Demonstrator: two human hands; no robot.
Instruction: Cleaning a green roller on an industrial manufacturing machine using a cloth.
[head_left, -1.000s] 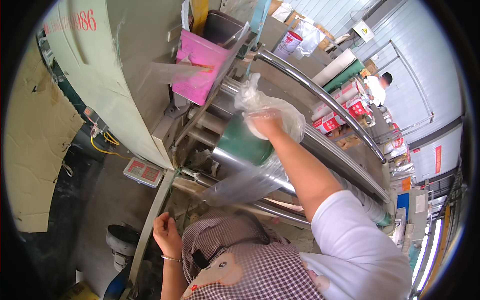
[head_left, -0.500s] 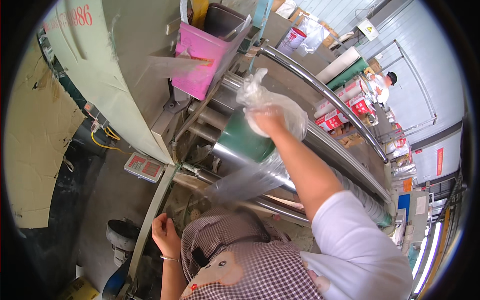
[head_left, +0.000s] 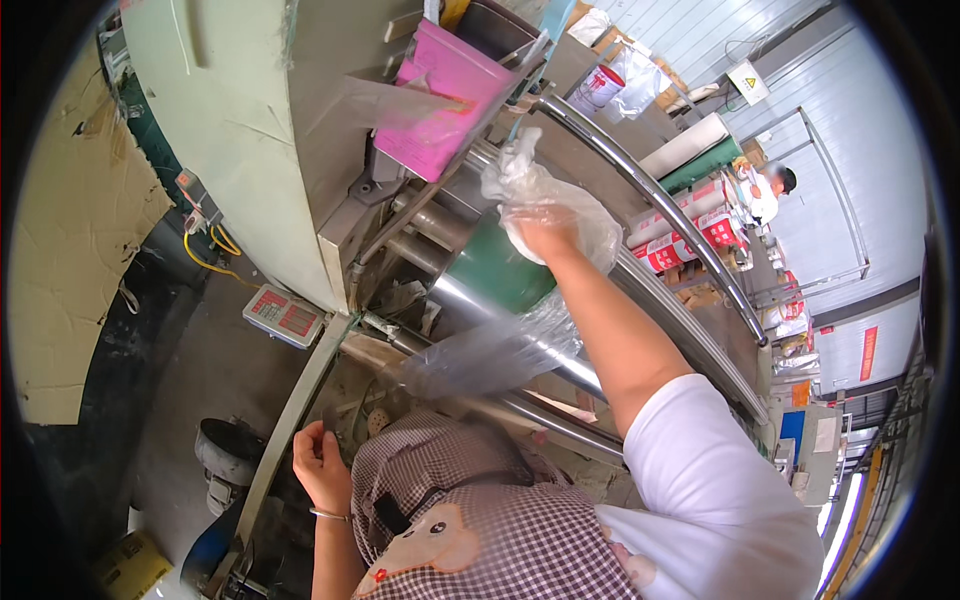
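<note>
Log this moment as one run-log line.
right hand: grips clear bag above green roller | left hand: curled by frame bar, holding nothing visible

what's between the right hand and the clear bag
Nothing visible: the right hand is already gripping the clear bag, bunched around its fingers, above the green roller. The left hand is low, by the frame.

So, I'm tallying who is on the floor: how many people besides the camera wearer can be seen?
1. A person in white stands far off at the upper right, beyond the long metal rails; others may be hidden behind the machine.
</note>
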